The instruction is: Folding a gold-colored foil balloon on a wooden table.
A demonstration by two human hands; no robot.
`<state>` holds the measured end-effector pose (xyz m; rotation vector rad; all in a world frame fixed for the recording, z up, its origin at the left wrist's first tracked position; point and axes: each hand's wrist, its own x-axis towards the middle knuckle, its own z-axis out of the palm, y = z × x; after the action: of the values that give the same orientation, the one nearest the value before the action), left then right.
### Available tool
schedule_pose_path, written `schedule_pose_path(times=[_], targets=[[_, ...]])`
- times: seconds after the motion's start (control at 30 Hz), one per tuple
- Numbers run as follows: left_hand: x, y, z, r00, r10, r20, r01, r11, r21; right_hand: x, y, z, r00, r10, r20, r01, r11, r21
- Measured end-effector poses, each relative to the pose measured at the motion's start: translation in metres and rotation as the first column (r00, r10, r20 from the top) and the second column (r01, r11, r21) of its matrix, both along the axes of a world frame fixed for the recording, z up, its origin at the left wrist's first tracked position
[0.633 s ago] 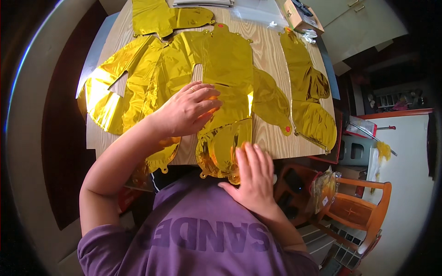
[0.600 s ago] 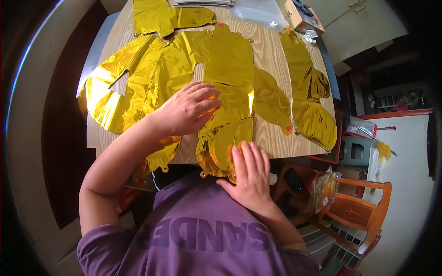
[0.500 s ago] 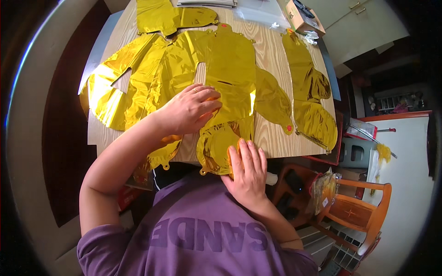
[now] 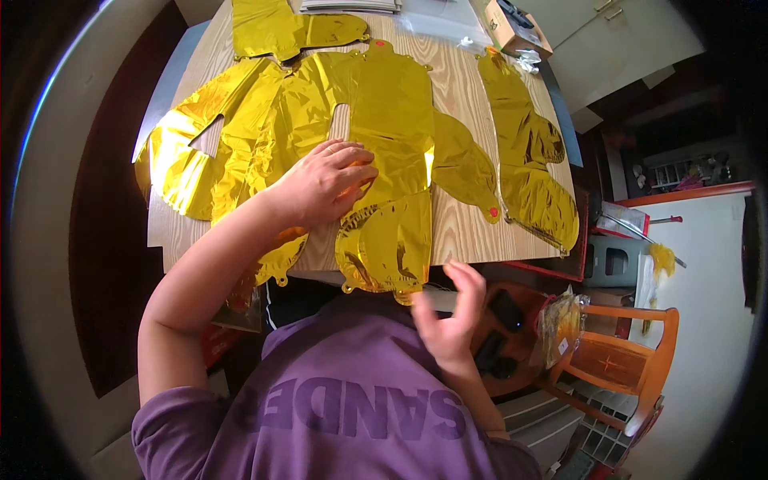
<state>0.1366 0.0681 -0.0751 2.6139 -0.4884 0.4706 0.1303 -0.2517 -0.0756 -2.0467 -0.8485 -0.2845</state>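
A large flat gold foil balloon (image 4: 392, 96) lies creased across the wooden table (image 4: 472, 254), its lower flap (image 4: 392, 248) reaching the near edge. My left hand (image 4: 324, 182) rests on the foil's middle, with loosely bent fingers slightly apart; its fingertips are partly hidden. Just right of the flap's lower corner, my right hand (image 4: 452, 316) is raised at the table edge. Its thumb and fingers are spread, slightly blurred, with nothing seen between them. A rounded foil lobe (image 4: 464, 160) with a red dot extends to the right.
Another gold foil piece (image 4: 520, 144) lies along the table's right side, and one more (image 4: 296, 30) at the far left. At the back are a wooden box (image 4: 516, 32), clear plastic (image 4: 436, 22) and a paper stack (image 4: 352, 5). A wooden chair (image 4: 616, 360) stands at lower right.
My right hand has come off the foil flap and moved slightly right, its fingers now parted. The flap's folded lower part now lies spread out flatter. My left hand stays at nearly the same place.
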Motion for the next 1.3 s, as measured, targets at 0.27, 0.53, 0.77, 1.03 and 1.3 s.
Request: schedule_pose_path(times=[0.27,0.53,0.77,1.03,1.3], targets=[[0.003,-0.002,0.001,1.000,-0.013,0.026,0.013,1.000,0.003,-0.004,0.034,0.003,0.977,0.119,0.177,-0.076,0.970,-0.232],[0.002,-0.003,0.005,1.000,-0.006,-0.005,0.006,1.000,-0.004,0.014,0.009,-0.004,0.631,0.130,-0.765,0.535,0.641,0.550],[-0.002,-0.006,-0.001,0.998,-0.001,0.057,0.002,1.000,-0.018,0.010,-0.005,-0.026,0.442,0.169,-0.881,0.525,0.748,0.406],[-0.026,-0.009,0.004,0.998,0.044,-0.053,-0.045,0.999,-0.018,0.012,0.001,-0.018,0.489,0.063,-0.870,0.477,0.816,0.327],[-0.036,-0.016,0.011,0.988,-0.004,-0.156,0.001,1.000,-0.014,0.011,-0.008,-0.035,0.406,0.069,-0.911,0.574,0.756,0.314]])
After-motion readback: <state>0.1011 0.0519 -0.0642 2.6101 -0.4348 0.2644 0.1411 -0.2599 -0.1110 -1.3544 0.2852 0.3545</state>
